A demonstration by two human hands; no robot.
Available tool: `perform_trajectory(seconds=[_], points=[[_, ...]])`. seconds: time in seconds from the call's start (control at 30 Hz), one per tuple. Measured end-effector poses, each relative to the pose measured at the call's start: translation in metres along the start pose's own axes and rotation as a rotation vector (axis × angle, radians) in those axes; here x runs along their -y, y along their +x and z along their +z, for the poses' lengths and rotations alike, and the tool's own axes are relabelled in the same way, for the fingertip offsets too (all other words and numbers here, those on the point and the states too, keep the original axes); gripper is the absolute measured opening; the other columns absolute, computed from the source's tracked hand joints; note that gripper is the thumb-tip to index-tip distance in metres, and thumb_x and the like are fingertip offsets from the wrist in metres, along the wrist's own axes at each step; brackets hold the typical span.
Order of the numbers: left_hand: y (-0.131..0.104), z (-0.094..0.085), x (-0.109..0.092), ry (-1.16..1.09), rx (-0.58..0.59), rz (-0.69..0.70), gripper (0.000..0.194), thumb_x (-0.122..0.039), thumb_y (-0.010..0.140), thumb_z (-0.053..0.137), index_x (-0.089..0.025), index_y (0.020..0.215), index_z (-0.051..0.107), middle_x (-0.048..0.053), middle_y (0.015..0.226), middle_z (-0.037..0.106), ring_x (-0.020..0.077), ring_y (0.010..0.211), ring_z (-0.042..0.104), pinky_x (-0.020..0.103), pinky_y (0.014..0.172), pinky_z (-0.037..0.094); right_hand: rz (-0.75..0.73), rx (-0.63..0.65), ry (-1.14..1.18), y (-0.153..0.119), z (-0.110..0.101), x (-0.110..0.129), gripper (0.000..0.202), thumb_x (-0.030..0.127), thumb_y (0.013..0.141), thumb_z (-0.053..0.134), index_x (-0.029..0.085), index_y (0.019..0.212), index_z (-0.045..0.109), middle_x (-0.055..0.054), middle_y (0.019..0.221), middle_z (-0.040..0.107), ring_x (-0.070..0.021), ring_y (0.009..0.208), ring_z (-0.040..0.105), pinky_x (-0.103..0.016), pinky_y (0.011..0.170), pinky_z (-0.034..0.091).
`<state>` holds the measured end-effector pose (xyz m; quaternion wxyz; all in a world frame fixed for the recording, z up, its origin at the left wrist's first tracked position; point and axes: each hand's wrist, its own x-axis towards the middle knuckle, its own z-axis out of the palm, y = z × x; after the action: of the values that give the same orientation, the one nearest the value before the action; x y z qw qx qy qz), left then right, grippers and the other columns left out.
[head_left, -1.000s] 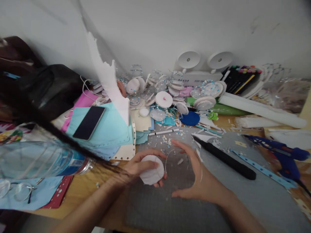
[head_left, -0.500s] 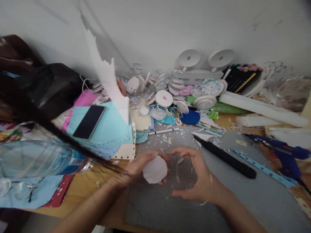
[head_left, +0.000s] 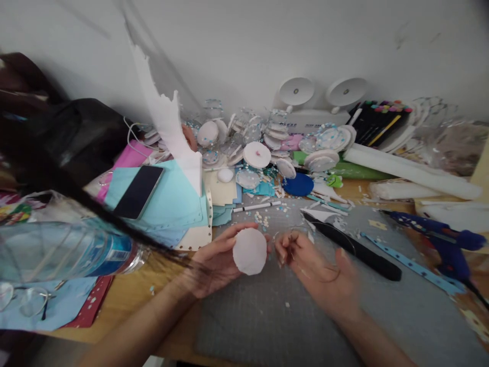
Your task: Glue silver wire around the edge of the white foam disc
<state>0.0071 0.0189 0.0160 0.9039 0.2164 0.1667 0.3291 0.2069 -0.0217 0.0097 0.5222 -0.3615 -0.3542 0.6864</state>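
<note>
My left hand is closed on a white paper disc, its face turned up toward me. The disc's edge is slightly uneven. Just to the right, my right hand is turned palm up, fingers curled and thumb apart. A thin clear loop runs through that hand, blurred, so its full shape is hard to make out. Both hands are above a grey cutting mat. Beyond my right hand lies a thick black pen-shaped tool.
Small round paper pieces with beaded clear bands crowd the wall side. A phone lies on coloured paper. On the left are a water bottle and eyeglasses. A blue glue gun rests at right. A dark strand crosses the view.
My right hand has rotated from gripping the clear ring upright to palm up, with the loop tilted to the right. My left hand has lifted the disc slightly up and to the right.
</note>
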Motion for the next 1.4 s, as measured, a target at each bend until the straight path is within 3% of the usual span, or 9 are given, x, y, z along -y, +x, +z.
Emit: perform_trajectory(seconds=[0.3,0.57,0.9,1.1,1.27,1.4], points=[[-0.005,0.000,-0.001,0.060,0.099,-0.029,0.045,-0.030,0.073,0.067,-0.018,0.115,0.057,0.014,0.114,0.062,0.0307,0.106,0.060,0.033,0.080,0.045,0.076,-0.032,0.031,0.002,0.003,-0.006,0.059,0.077,0.065,0.045,0.021,0.078,0.059,-0.004,0.076,0.049,-0.0209,0.069,0.043,-0.034,0.065,0.037],[-0.003,-0.004,0.002,0.069,0.129,-0.016,0.046,-0.029,0.070,0.071,-0.019,0.113,0.057,0.015,0.117,0.061,0.0273,0.103,0.061,0.036,0.086,0.044,0.066,-0.089,0.006,0.001,0.004,-0.005,0.052,0.071,0.066,0.049,0.022,0.076,0.060,-0.003,0.071,0.049,-0.0198,0.066,0.043,-0.034,0.062,0.037],[-0.002,-0.004,0.003,0.063,0.125,-0.005,0.046,-0.029,0.065,0.073,-0.019,0.108,0.059,0.011,0.113,0.062,0.0251,0.100,0.061,0.032,0.082,0.045,0.055,-0.173,-0.015,0.005,0.008,-0.003,0.043,0.064,0.063,0.056,0.022,0.073,0.060,-0.001,0.068,0.046,-0.0169,0.061,0.041,-0.031,0.058,0.037],[-0.003,-0.004,0.003,0.086,0.103,0.016,0.046,-0.028,0.065,0.073,-0.021,0.109,0.060,0.011,0.118,0.061,0.0282,0.106,0.059,0.036,0.086,0.044,0.025,-0.187,-0.061,0.002,0.004,-0.004,0.041,0.062,0.067,0.054,0.022,0.075,0.059,0.000,0.067,0.044,-0.0167,0.061,0.040,-0.032,0.057,0.038],[-0.002,-0.005,0.004,0.118,0.083,0.020,0.048,-0.031,0.064,0.074,-0.020,0.108,0.061,0.012,0.114,0.063,0.0261,0.101,0.061,0.033,0.082,0.045,0.001,-0.165,-0.101,0.009,-0.005,-0.013,0.041,0.062,0.061,0.058,0.023,0.074,0.055,0.001,0.065,0.041,-0.0159,0.057,0.038,-0.032,0.054,0.036],[-0.001,-0.004,0.005,0.168,0.042,0.055,0.047,-0.032,0.065,0.075,-0.020,0.109,0.061,0.012,0.111,0.066,0.0242,0.099,0.061,0.031,0.080,0.045,0.002,-0.134,-0.148,0.011,-0.009,-0.022,0.055,0.067,0.047,0.068,0.025,0.076,0.050,0.003,0.065,0.039,-0.0141,0.056,0.034,-0.030,0.053,0.032]])
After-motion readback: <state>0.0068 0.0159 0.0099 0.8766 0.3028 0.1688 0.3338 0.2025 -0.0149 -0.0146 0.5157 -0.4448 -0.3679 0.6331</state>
